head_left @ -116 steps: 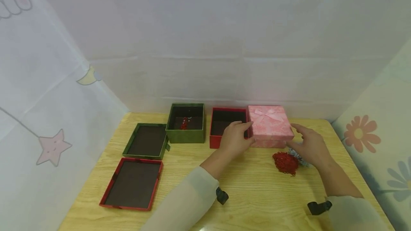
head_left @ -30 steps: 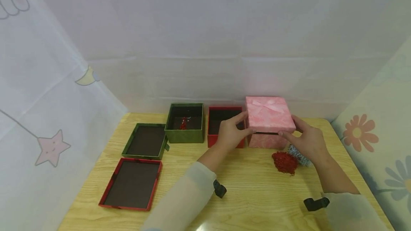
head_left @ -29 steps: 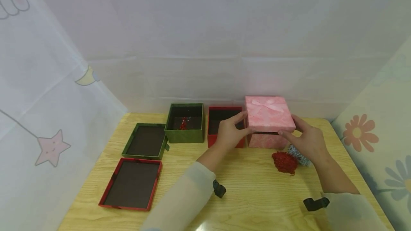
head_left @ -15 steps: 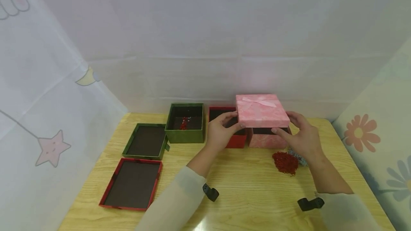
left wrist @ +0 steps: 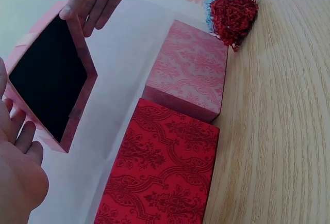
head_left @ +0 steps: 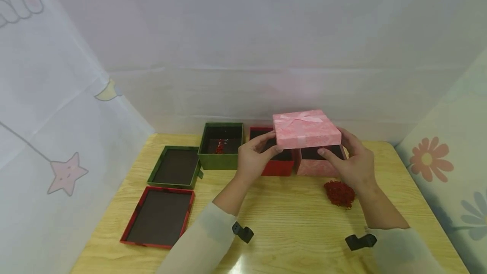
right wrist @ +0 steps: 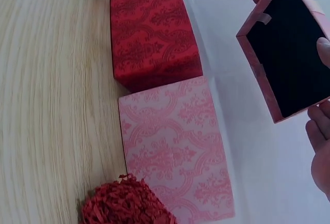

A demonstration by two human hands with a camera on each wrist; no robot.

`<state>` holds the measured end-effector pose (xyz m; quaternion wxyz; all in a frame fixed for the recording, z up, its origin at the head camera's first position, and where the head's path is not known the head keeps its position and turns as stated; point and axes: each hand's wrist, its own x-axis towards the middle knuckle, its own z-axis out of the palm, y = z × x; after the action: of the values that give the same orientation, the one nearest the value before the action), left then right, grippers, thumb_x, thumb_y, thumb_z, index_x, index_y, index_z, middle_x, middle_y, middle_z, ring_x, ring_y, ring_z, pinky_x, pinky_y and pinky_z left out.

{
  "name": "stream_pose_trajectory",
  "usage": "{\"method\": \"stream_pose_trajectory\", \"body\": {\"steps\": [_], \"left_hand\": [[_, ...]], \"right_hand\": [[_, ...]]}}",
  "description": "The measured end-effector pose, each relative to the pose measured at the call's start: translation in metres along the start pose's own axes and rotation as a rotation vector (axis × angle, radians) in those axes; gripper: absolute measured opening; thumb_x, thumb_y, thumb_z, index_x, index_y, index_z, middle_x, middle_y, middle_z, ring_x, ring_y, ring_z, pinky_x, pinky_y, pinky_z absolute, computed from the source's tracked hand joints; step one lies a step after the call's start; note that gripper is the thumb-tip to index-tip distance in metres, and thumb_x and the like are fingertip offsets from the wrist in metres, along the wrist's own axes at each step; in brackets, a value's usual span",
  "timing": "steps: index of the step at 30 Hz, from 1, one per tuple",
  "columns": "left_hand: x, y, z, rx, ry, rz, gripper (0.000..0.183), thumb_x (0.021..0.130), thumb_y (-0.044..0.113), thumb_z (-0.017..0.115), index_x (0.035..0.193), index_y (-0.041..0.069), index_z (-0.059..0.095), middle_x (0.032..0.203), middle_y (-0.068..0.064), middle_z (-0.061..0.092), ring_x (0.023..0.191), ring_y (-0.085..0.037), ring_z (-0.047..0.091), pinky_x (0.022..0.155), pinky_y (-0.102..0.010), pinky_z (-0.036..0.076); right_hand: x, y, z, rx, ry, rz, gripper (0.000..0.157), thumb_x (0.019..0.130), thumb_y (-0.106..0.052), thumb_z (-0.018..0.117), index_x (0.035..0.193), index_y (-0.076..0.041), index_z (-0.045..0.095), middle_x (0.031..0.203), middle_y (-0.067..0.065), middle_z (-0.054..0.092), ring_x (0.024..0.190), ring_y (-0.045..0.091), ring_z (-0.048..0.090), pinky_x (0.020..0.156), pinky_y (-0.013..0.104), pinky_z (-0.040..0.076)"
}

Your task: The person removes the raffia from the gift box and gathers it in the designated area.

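Note:
Both hands hold a pink box lid [head_left: 306, 130] with a ribbon bow, raised over the boxes at the back of the table. My left hand [head_left: 251, 160] grips its left edge, thumb at the front corner. On the right edge my right hand [head_left: 355, 164] grips it the same way. The lid's dark inside shows in both wrist views. Below it stands the uncovered pink box [head_left: 317, 168], its front patterned in the right wrist view. Left of that is an open red box [head_left: 277, 168], partly hidden by the left hand and the lid.
A green box [head_left: 220, 162] with a few red and pale shreds inside stands at the back. Left of it lie a green lid [head_left: 176, 166] and a red lid [head_left: 160, 217], insides up. Red shredded paper [head_left: 340, 193] lies before the pink box, pale blue shreds [left wrist: 210, 8] behind it.
The hands have gripped the pink lid and lifted it off its box, then carried it up and to the left. The pink box now stands uncovered; the other boxes and lids have stayed put.

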<state>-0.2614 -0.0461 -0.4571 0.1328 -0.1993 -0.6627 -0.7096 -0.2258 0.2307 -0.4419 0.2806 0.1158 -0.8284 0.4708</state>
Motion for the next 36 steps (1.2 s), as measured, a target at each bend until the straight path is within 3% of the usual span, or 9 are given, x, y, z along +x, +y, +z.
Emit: {"method": "stream_pose_trajectory", "body": {"steps": [6, 11, 17, 24, 29, 36], "left_hand": [[-0.004, 0.006, -0.008, -0.011, -0.023, 0.03, 0.057, 0.08, 0.028, 0.087, 0.131, 0.008, 0.073, 0.132, -0.006, 0.071, 0.132, -0.019, 0.06, 0.108, -0.041, 0.049], [-0.007, 0.008, -0.014, -0.037, -0.034, 0.056, 0.068, 0.078, 0.045, 0.085, 0.136, 0.012, 0.071, 0.139, 0.0, 0.066, 0.136, -0.019, 0.057, 0.111, -0.041, 0.046], [-0.011, 0.009, -0.021, 0.023, -0.037, 0.038, 0.074, 0.079, 0.051, 0.083, 0.141, 0.015, 0.067, 0.145, 0.002, 0.062, 0.141, -0.016, 0.051, 0.115, -0.047, 0.041], [-0.013, 0.006, -0.026, -0.031, -0.059, 0.069, 0.071, 0.081, 0.039, 0.084, 0.143, 0.009, 0.065, 0.143, -0.008, 0.064, 0.139, -0.023, 0.053, 0.114, -0.043, 0.042], [-0.014, 0.007, -0.029, -0.094, -0.087, 0.094, 0.072, 0.082, 0.029, 0.086, 0.144, 0.003, 0.062, 0.141, -0.018, 0.063, 0.137, -0.032, 0.056, 0.114, -0.044, 0.042], [-0.018, 0.009, -0.035, -0.083, -0.098, 0.059, 0.069, 0.085, 0.025, 0.085, 0.146, 0.005, 0.06, 0.147, -0.014, 0.058, 0.138, -0.031, 0.054, 0.113, -0.051, 0.041]], "right_hand": [[-0.001, 0.0, 0.007, 0.099, 0.041, -0.129, 0.08, 0.068, 0.02, 0.087, 0.141, -0.002, 0.062, 0.131, 0.017, 0.069, 0.122, 0.0, 0.062, 0.103, 0.015, 0.046], [-0.002, -0.005, 0.01, 0.205, 0.021, -0.143, 0.082, 0.069, 0.022, 0.085, 0.143, -0.005, 0.062, 0.135, 0.01, 0.069, 0.125, 0.011, 0.064, 0.105, 0.021, 0.048], [-0.002, -0.008, 0.016, 0.289, -0.002, -0.206, 0.083, 0.066, 0.027, 0.083, 0.142, 0.002, 0.061, 0.13, 0.024, 0.068, 0.122, 0.027, 0.067, 0.104, 0.031, 0.052], [0.002, -0.007, 0.022, 0.466, -0.01, -0.303, 0.076, 0.064, 0.033, 0.079, 0.135, 0.02, 0.055, 0.123, 0.041, 0.06, 0.117, 0.035, 0.067, 0.099, 0.037, 0.054], [0.003, -0.009, 0.024, 0.573, -0.036, -0.327, 0.069, 0.068, 0.032, 0.077, 0.133, 0.026, 0.052, 0.12, 0.042, 0.058, 0.109, 0.037, 0.067, 0.096, 0.038, 0.056], [0.0, -0.008, 0.029, 0.51, -0.051, -0.303, 0.079, 0.061, 0.036, 0.078, 0.135, 0.023, 0.053, 0.121, 0.044, 0.057, 0.104, 0.035, 0.067, 0.095, 0.034, 0.057]]}}
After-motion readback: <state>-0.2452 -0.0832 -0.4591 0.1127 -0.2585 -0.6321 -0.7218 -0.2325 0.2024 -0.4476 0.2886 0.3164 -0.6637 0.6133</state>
